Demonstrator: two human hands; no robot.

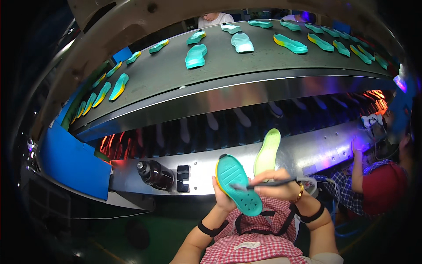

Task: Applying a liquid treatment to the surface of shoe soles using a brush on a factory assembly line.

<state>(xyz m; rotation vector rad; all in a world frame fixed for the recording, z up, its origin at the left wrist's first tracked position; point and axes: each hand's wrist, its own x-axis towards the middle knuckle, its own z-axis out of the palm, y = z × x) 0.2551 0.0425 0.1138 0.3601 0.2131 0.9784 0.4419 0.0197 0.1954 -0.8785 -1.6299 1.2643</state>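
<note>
Head view: left hand (224, 198) clamped on teal sole (232, 171), slanting upper left to lower right; right hand (281, 189) clamped on brush (260, 185), bristles leftward at mid-sole!

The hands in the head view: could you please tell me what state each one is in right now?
Left hand: closed, holding a teal shoe sole.
Right hand: closed, holding a brush, bristles over the sole.

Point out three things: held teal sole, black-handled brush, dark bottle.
Held teal sole (233, 175): head view, on the ridged part of its teal face.
Black-handled brush (281, 181): head view, on its handle.
Dark bottle (157, 176): head view, on its body, below the cap.
</note>
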